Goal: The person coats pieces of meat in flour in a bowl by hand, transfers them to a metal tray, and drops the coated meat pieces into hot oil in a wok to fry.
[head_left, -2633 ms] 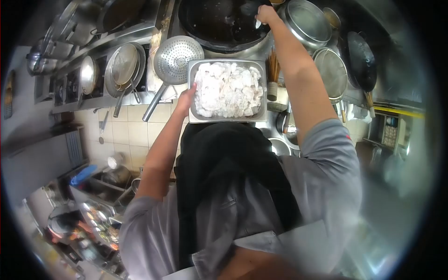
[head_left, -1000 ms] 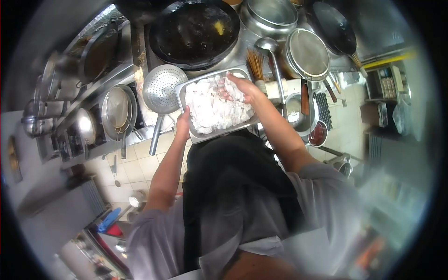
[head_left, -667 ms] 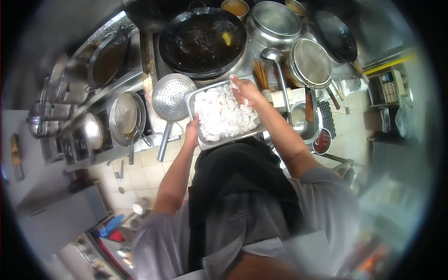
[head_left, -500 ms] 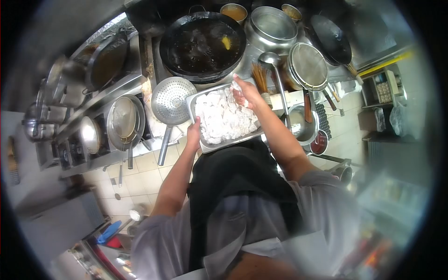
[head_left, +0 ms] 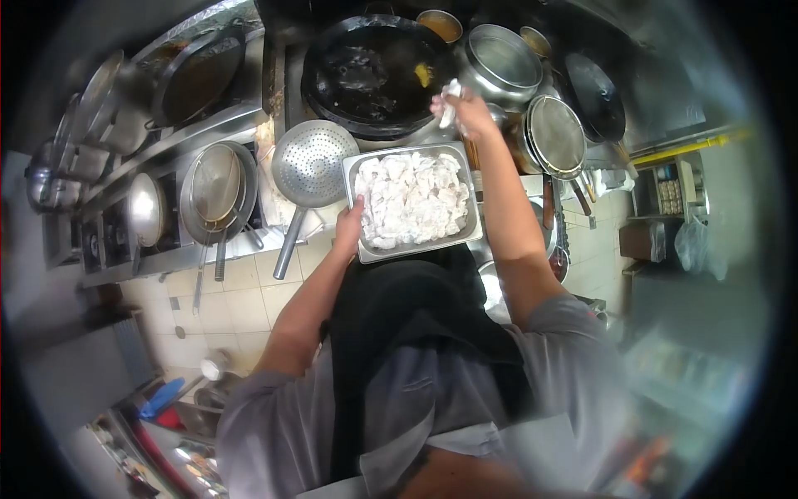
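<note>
My left hand is closed on the left rim of a rectangular metal pan. White, flour-coated pieces fill this pan, which I hold in front of my apron. Up near the wok's right edge, my right hand pinches one white-coated piece. Dark oil lies in the large black wok, and a yellow piece floats toward its right side. What the coated pieces are under the flour, I cannot tell.
A perforated skimmer lies left of the pan. Metal pots and a round mesh strainer stand at the right. More strainers rest over the burners at left. Another wok sits at the far left.
My right hand has lifted from over the pan's upper right corner to beside the wok, carrying a coated piece. The pan sits slightly further right in view and is more level.
</note>
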`<state>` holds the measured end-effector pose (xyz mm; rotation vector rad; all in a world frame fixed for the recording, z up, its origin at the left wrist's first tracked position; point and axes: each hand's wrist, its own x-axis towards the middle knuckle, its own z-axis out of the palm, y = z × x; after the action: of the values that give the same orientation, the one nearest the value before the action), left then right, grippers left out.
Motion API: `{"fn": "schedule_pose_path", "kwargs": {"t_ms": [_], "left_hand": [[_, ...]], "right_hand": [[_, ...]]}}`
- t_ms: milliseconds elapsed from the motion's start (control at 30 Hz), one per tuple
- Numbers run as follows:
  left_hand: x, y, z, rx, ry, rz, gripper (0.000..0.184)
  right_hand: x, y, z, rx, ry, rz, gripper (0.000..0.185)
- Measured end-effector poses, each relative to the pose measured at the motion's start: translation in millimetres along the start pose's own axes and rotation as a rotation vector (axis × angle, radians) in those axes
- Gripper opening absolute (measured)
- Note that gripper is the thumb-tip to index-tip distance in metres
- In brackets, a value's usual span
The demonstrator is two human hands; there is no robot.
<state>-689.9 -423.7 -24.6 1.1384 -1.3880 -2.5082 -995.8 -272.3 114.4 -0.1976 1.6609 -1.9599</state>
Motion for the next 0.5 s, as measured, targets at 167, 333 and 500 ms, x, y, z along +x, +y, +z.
{"fn": "schedule_pose_path", "kwargs": {"t_ms": [167, 333, 500], "left_hand": [[7.1, -6.0, -3.3, 0.006, -0.003, 0.002, 0.056], [6.0, -7.3, -2.5, -0.016, 0.009, 0.01, 0.055], [20.6, -21.2, -10.0, 0.005, 0.028, 0.002, 0.056]], "right_hand": [[46.0, 3.4, -0.9, -0.57, 0.178, -0.336, 0.028], [82.5, 19.5, -6.5, -1.071, 0.261, -0.479, 0.033], [101.8, 28.8, 3.0, -1.262, 0.227, -0.364, 0.045]]}}
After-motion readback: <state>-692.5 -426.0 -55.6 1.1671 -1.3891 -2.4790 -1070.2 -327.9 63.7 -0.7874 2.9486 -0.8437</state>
